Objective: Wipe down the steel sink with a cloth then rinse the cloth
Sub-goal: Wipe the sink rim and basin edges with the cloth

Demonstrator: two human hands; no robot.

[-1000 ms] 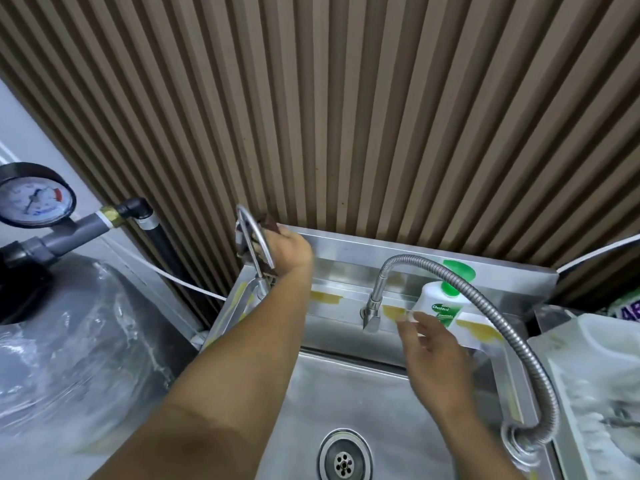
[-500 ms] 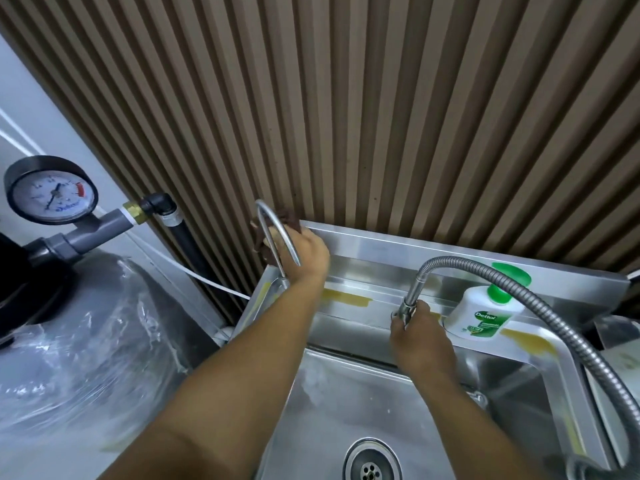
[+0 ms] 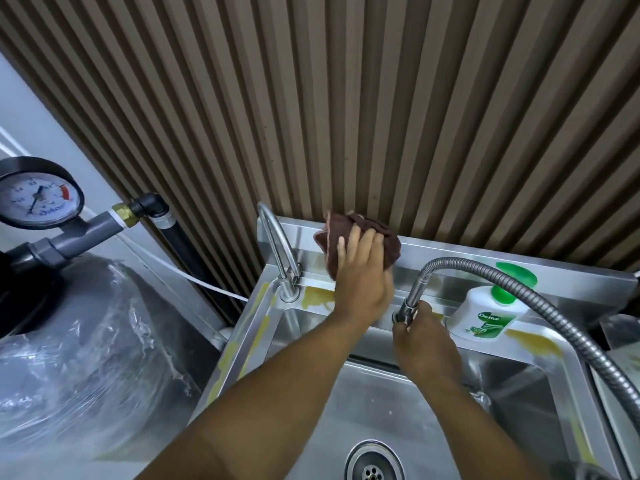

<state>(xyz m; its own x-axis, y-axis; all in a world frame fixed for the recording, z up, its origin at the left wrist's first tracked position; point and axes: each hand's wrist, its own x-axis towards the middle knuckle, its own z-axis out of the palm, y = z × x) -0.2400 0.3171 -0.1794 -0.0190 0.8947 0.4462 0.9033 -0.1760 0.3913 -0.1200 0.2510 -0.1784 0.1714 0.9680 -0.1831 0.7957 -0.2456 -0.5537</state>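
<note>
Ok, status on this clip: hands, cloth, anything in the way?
Left hand flat, pressing cloth on sink backsplash. Right hand grips hose end. Soap bottle on ledge, to the right.

Quick count from that moment: two grips, left grip [image 3: 362, 271] and right grip [image 3: 420, 336]. One steel sink [image 3: 239, 344] with one drain [image 3: 372, 462]. One brown cloth [image 3: 349, 233] was under the left grip. Two taps: a gooseneck tap [image 3: 277, 251] was left of it, and a hose tap [image 3: 414, 294] was in the right grip. One soap bottle [image 3: 485, 313] and one gauge [image 3: 38, 197].
</note>
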